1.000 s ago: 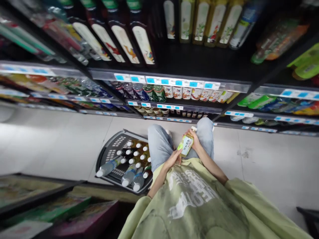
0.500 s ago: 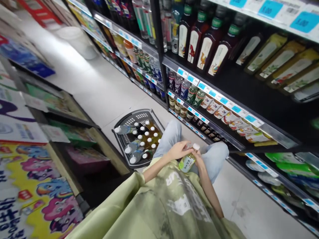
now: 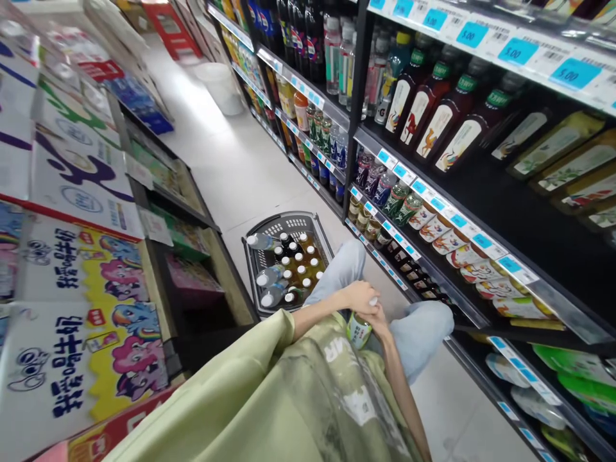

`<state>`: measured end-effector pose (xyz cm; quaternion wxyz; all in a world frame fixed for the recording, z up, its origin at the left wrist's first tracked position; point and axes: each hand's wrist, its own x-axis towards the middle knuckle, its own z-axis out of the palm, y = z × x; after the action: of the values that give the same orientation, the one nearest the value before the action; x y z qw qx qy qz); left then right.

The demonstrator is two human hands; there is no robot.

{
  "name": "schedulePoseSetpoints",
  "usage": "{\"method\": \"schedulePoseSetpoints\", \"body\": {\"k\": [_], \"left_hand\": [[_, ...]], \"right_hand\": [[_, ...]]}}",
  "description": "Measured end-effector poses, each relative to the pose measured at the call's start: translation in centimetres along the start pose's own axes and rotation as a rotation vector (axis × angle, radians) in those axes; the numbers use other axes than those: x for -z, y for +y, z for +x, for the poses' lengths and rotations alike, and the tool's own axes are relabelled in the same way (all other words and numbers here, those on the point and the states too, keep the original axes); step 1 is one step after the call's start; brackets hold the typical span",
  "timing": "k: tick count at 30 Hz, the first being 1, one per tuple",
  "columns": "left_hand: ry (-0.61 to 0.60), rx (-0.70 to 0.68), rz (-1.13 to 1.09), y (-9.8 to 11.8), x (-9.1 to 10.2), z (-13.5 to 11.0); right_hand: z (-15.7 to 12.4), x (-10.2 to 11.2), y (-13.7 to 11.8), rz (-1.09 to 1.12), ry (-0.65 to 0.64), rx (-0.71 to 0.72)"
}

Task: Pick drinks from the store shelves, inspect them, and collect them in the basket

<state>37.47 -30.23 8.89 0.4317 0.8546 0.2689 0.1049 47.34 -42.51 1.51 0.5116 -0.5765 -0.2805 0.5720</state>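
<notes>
A drink bottle with a green-and-white label and a white cap is held tilted against my shirt, above my lap. My left hand is closed over the bottle's upper part, beside the cap. My right hand wraps the neck just below, its fingers touching the left ones. Both hands cover much of the bottle's top. To the left of my knees, a dark grey basket on the floor holds several white-capped bottles, some clear and some amber or dark.
Shelves of bottled drinks with blue price tags run along the right. Stacked cartons and a low display flank me on the left. Farther along the aisle stand a white bucket and a red frame.
The view has swung left, so the scene sits farther right. My left hand has closed over the top of the bottle, hiding more of its neck. The basket stays on the floor.
</notes>
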Motion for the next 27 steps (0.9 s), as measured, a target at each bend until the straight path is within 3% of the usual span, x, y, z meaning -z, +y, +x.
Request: {"method": "schedulePoseSetpoints", "body": {"k": [4,6,9,14,17,20,27], "left_hand": [[-0.022,0.035,0.002,1.5,2.0,-2.0],[-0.014,0.052,0.023,2.2,3.5,-3.1],[0.119,0.122,0.022,2.7,6.3,-4.2],[0.508,0.302,-0.005,1.5,12.5,-4.1],[0.716,0.400,-0.010,-0.4,16.2,-3.8],[0.817,0.487,0.080,-3.2,19.2,-3.8],[0.738,0.610,0.420,-12.7,24.3,-3.7]], "right_hand": [[-1.0,-0.7,-1.5,-0.045,-0.049,0.012],[-1.8,-0.5,-1.7,-0.037,-0.014,0.063],[-3.6,1.5,-1.5,-0.097,0.162,0.137],[-7.5,7.9,-0.5,-0.531,0.585,0.190],[-8.6,10.3,0.3,-0.698,0.726,0.313],[-8.5,10.5,0.9,-0.805,0.716,0.425],[-7.9,10.0,1.4,-0.931,0.664,0.466]]}}
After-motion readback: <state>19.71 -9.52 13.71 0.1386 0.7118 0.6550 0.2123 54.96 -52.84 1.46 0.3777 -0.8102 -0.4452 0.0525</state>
